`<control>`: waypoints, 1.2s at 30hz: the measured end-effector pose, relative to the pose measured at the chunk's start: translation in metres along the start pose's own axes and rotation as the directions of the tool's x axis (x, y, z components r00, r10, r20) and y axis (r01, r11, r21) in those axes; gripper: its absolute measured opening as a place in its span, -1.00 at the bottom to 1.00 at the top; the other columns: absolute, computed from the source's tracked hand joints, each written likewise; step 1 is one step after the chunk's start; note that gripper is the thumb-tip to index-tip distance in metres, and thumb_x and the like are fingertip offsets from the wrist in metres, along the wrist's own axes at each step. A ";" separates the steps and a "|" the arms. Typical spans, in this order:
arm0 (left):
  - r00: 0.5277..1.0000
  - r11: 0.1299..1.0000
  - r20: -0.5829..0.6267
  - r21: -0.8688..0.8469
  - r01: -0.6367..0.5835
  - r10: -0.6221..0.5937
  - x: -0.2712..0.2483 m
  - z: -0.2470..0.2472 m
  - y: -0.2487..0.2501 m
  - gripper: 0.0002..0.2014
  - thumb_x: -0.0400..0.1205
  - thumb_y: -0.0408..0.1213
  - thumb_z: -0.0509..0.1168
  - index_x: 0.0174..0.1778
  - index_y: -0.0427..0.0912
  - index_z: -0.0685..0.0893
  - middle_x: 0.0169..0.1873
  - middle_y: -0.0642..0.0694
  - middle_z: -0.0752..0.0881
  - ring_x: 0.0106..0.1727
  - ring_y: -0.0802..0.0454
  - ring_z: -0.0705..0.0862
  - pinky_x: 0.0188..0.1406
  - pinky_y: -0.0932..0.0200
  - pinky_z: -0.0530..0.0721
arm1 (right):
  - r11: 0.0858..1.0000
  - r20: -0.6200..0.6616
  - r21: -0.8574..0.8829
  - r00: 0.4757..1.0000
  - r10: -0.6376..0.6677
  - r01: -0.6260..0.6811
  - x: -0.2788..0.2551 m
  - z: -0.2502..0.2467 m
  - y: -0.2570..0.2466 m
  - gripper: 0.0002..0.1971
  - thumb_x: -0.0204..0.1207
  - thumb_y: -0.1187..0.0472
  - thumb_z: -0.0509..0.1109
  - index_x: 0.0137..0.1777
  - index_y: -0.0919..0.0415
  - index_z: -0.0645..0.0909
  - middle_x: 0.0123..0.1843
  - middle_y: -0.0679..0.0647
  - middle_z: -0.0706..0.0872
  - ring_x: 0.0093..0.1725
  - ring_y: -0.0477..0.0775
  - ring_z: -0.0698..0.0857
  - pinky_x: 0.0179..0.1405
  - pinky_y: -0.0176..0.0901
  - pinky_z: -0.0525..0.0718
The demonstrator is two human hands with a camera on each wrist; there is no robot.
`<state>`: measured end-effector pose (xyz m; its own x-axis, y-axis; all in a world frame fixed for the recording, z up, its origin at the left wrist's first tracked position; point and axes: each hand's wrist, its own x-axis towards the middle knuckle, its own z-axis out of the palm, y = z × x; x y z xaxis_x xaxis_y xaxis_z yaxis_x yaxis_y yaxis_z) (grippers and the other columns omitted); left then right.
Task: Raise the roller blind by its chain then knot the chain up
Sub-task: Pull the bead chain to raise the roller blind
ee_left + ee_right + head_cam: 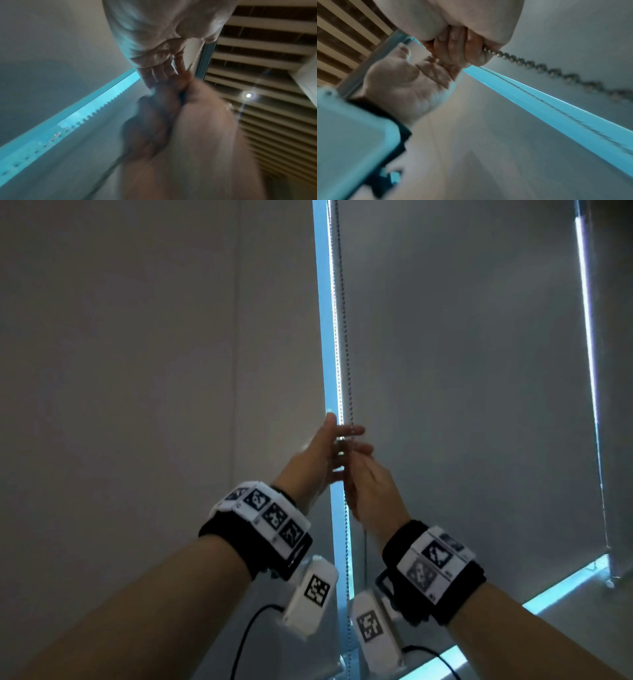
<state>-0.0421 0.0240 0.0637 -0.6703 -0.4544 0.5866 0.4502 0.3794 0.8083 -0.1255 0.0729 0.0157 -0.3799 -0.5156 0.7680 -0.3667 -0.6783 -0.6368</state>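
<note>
Right hand (371,484): fingers curling round the bead chain (345,344) and gripping it, seen clearly in the right wrist view (453,44), beads trailing out past the little finger (539,67).

Left hand (322,453): reaching up just left of the chain, fingers lying straight and spread, tips touching or crossing the chain above the right hand; a firm grasp is not showing.

Chain: hanging straight down beside the left edge of the roller blind (462,371), in front of a bright strip of window (325,337).

Roller blind: hanging low, lit gap showing under its bottom edge (561,587).

Wall (137,354): standing left of the chain.
</note>
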 end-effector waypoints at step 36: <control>0.978 0.995 -0.210 0.100 0.027 -0.005 -0.028 0.028 -0.087 -0.65 0.48 0.05 0.22 -0.53 -0.08 0.42 -0.58 -0.07 0.37 -0.53 0.05 0.30 -0.51 0.22 0.23 | 0.989 0.140 0.141 0.990 0.034 -0.054 0.045 -0.013 -0.025 -0.80 0.68 0.14 0.08 0.10 0.21 0.47 -0.32 0.09 0.64 -0.52 -0.04 0.56 -0.54 -0.27 0.58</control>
<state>-0.0792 0.0259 -0.0246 -0.5334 -0.6157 0.5799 0.3710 0.4458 0.8146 -0.1441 0.0734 0.0652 -0.2693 -0.6069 0.7478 -0.2221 -0.7164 -0.6614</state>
